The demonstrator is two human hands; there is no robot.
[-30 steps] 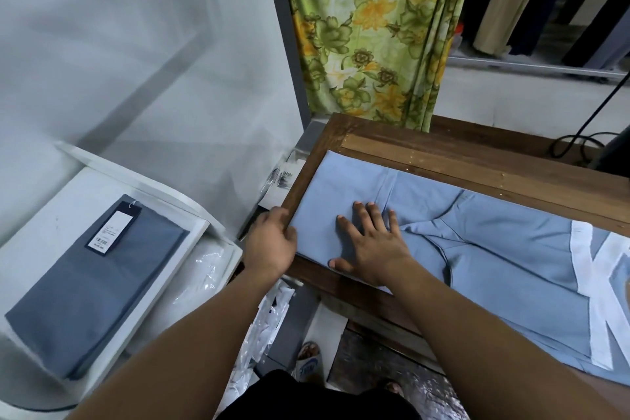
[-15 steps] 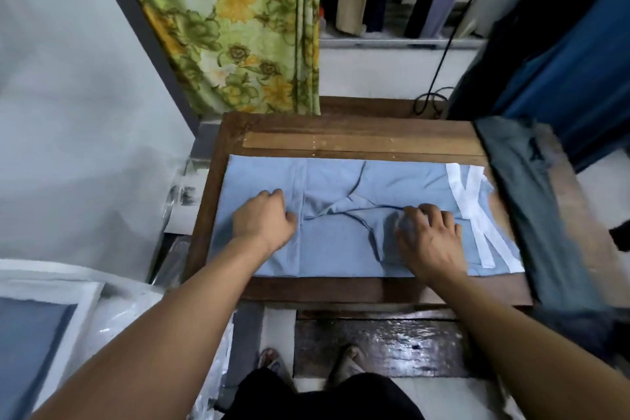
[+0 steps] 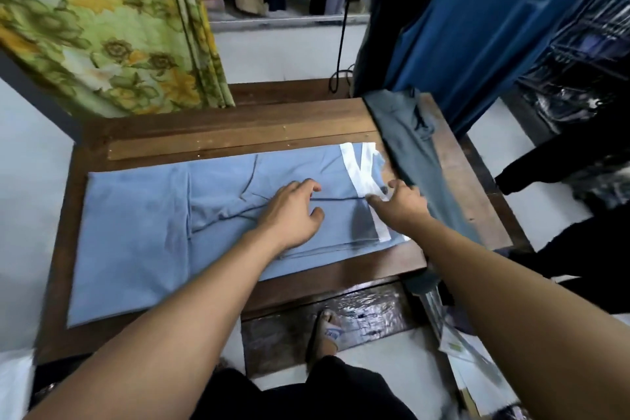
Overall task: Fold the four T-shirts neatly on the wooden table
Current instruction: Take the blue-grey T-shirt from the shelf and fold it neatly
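- The wooden table [image 3: 238,119] fills the middle of the view, its far edge bare with a paler strip of wood along it
- A green and yellow floral curtain [image 3: 109,31] hangs behind the table's far left corner; a deep blue hanging cloth [image 3: 477,31] drops behind the far right corner
- The light blue T-shirt [image 3: 136,232] lies flat and lengthwise on the table, reaching from near the left edge almost to the right edge; its near left corner comes up to the near edge; creased folds cross its middle
- A grey-blue garment [image 3: 412,160] is draped along the right edge, spilling over the near right corner
- The left hand [image 3: 293,211] rests palm down on the middle of the T-shirt, released, fingers loosely curved and holding nothing
- The right hand [image 3: 402,203] is on the shirt's right end, thumb stretched along the cloth; blur hides whether its fingers pinch the fabric, so I cannot tell
- White bands [image 3: 354,170] cross at that right end, passing under the right hand
- A sandalled foot [image 3: 328,331] shows on the floor below the near edge
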